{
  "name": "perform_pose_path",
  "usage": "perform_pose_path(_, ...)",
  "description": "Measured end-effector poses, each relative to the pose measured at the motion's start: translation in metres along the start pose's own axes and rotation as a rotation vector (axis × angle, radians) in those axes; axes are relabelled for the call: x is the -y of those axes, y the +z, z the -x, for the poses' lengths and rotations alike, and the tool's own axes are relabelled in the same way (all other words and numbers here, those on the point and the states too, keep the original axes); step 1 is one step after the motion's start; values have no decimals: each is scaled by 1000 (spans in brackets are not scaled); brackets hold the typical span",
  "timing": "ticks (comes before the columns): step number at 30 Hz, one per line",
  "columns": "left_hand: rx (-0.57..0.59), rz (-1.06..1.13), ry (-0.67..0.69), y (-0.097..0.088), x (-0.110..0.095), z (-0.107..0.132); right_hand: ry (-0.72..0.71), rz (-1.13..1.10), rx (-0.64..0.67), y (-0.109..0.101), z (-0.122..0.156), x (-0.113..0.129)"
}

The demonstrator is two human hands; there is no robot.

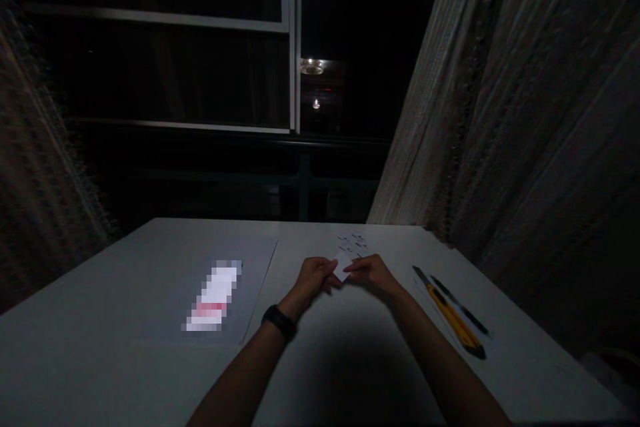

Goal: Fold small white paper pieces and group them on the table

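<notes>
A small white piece of paper [342, 265] is held up between my two hands over the table. My left hand [317, 275], with a dark band on its wrist, pinches the paper's left side. On the other side, the fingers of my right hand [371, 271] are closed on the right edge. Just beyond the hands lies a group of small paper pieces with dark marks [356, 240]. To the right of my right forearm rest a yellow utility knife [456, 321] and a dark pen [460, 305], side by side.
On the left of the white table [100, 327] lies a large sheet of paper [260, 273] with a bright, pixelated phone-shaped object [215, 293] on it. Curtains [425, 113] hang at both sides, and a dark window stands behind the table's far edge.
</notes>
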State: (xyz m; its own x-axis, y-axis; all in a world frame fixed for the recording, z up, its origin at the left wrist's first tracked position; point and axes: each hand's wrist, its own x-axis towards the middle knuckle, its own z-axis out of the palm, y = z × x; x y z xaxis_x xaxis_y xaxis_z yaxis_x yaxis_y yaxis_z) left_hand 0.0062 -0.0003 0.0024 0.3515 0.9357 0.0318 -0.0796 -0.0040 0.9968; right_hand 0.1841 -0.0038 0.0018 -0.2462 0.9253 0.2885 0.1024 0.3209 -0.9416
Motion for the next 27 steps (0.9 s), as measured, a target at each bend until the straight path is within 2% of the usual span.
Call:
perform_pose_path(8, -3, 63, 21, -1, 5, -3, 61, 38, 74, 2, 2, 1)
perform_pose_path(13, -38, 40, 57, -1, -1, 0, 86, 40, 5, 6, 2, 1)
perform_pose_path(22, -95, 114, 5, -3, -4, 0, -4, 45, -78, 5, 0, 0)
perform_pose_path(27, -93, 107, 9, -4, -1, -1, -27, 33, -50, 5, 0, -2)
